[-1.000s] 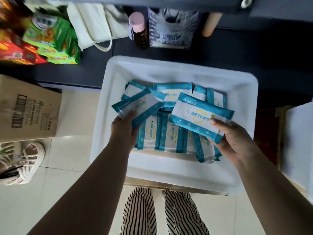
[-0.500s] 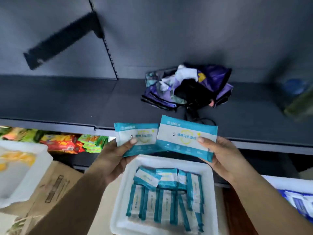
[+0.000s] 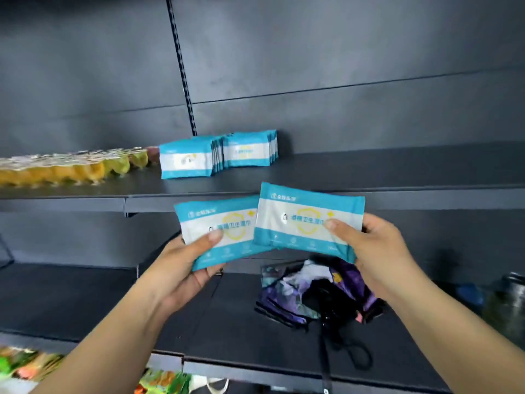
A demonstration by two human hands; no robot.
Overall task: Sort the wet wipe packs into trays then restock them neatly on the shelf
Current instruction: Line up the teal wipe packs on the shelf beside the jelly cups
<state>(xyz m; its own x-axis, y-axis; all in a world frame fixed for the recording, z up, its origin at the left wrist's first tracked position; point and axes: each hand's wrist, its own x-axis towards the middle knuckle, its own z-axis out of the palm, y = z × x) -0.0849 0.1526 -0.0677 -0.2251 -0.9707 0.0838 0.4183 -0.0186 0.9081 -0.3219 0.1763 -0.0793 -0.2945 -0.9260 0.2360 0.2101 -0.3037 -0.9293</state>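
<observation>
Two dark shelves fill the view: the upper shelf runs just above the fingers, the lower shelf lies beneath them. Beyond the fingertips, two upright rows of wet wipe packs stand on the upper shelf, beside what look like blurred jelly cups. Below the right wrist lies a crumpled purple bag. The left hand pinches the left pack, thumb on front; the right hand pinches the right pack, which overlaps the left pack.
</observation>
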